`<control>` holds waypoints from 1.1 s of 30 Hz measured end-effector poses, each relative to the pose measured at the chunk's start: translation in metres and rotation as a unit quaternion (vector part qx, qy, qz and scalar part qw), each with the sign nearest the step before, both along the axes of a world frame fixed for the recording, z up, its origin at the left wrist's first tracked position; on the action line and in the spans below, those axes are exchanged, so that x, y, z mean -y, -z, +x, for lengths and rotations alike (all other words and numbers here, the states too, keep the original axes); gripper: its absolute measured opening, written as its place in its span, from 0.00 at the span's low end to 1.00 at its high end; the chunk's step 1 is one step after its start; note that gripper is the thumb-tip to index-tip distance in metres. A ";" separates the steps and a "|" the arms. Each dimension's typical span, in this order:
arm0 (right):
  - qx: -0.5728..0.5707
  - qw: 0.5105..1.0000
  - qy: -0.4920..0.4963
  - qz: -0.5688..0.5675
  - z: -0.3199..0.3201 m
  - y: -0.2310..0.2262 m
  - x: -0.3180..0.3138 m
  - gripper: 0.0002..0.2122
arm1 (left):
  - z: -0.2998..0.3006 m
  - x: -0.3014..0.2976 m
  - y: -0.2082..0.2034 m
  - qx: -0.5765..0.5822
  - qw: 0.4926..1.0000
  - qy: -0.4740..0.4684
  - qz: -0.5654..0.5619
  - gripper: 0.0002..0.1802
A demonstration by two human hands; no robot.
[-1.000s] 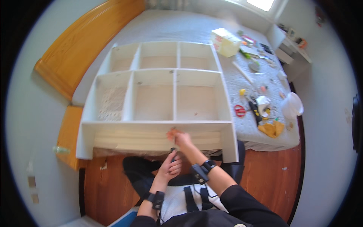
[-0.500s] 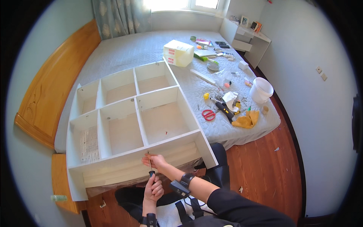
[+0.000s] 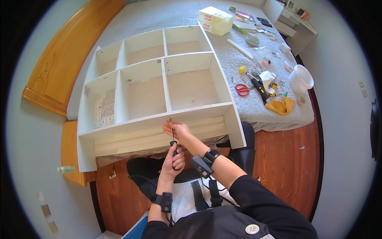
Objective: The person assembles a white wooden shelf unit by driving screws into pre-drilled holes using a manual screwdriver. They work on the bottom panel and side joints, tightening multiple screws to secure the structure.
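Note:
My left hand (image 3: 174,158) is wrapped round the dark handle of a screwdriver (image 3: 173,144). Its thin metal shaft points up and away, the tip meeting the near board of a white shelf unit (image 3: 159,118). Close to that tip is my right hand (image 3: 178,130), palm turned up, its fingers against the shaft just below the board. Whether a small screw sits at the tip is too small to make out. The unit lies with its open compartments facing up, partly over the bed, and its near end reaches toward my lap.
Right of the unit, the quilted bed (image 3: 254,113) holds red-handled scissors (image 3: 242,90), a black-and-yellow tool (image 3: 259,91), a yellow glove (image 3: 281,106), a white bucket (image 3: 300,79) and a translucent box (image 3: 215,20). A wooden headboard (image 3: 71,55) stands left. A green bottle (image 3: 66,169) lies on the wooden bedside piece.
The view has tilted downward, so the unit and bed sit higher in the picture. Both hands keep their places at the screwdriver, its tip still at the near board.

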State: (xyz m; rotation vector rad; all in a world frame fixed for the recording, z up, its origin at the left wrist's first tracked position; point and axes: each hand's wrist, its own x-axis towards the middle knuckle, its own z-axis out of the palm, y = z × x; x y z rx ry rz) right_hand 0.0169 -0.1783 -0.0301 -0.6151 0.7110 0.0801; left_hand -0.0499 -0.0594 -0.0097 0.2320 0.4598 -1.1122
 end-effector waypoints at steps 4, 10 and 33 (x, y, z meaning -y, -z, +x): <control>-0.032 0.999 -0.023 -0.024 0.002 -0.010 0.002 0.15 | -0.003 -0.001 -0.006 0.059 0.990 0.013 0.127 0.18; -0.041 0.996 -0.033 -0.071 0.002 -0.014 -0.002 0.15 | -0.010 0.006 -0.010 0.312 0.837 0.098 0.438 0.17; -0.028 0.997 -0.037 -0.063 0.004 -0.007 0.005 0.15 | -0.008 -0.006 -0.002 0.148 0.966 0.051 0.208 0.19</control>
